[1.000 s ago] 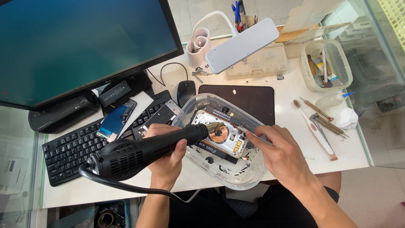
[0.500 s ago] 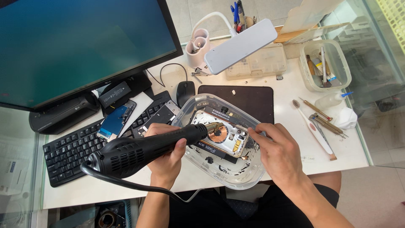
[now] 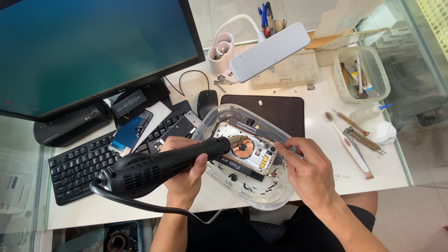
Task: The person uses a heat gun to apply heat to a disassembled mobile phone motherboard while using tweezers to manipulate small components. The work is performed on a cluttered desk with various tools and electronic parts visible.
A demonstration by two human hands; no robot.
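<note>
My left hand grips a black hot air gun whose metal nozzle points at an opened phone with a copper coil showing. The phone rests on a dark block inside a clear plastic tub. My right hand pinches thin tweezers whose tip reaches over the phone's upper edge. The gun's black cable trails down off the desk's front edge.
A monitor and black keyboard fill the left, with a phone lying on the keyboard. Behind the tub lie a dark mat, a mouse and a white desk lamp. Hand tools and a tool bin sit right.
The hot air gun's nozzle stays over the coil. My right hand has shifted slightly left, bringing the tweezers closer over the phone's top edge.
</note>
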